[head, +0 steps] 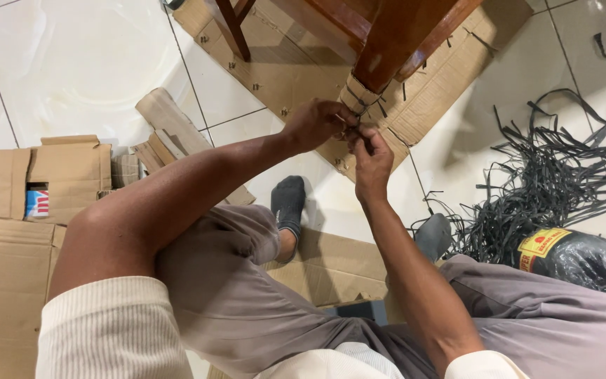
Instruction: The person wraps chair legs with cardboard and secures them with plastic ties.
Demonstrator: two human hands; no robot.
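Note:
A reddish-brown wooden furniture leg (395, 36) comes down at the top centre, its foot wrapped in a cardboard sleeve (356, 96) bound with a thin dark strap (365, 102). My left hand (315, 123) and my right hand (371, 160) meet just under that wrapped foot. The fingers of both hands pinch the strap's ends together against the cardboard. Exactly how the strap runs between the fingers is hidden.
Flattened cardboard (290, 70) lies under the furniture on the white tiled floor. A tangle of dark plastic strapping (555, 175) and a black roll with a yellow label (575, 258) sit at the right. Cardboard boxes (36, 182) are at the left. My socked feet (288, 203) rest below.

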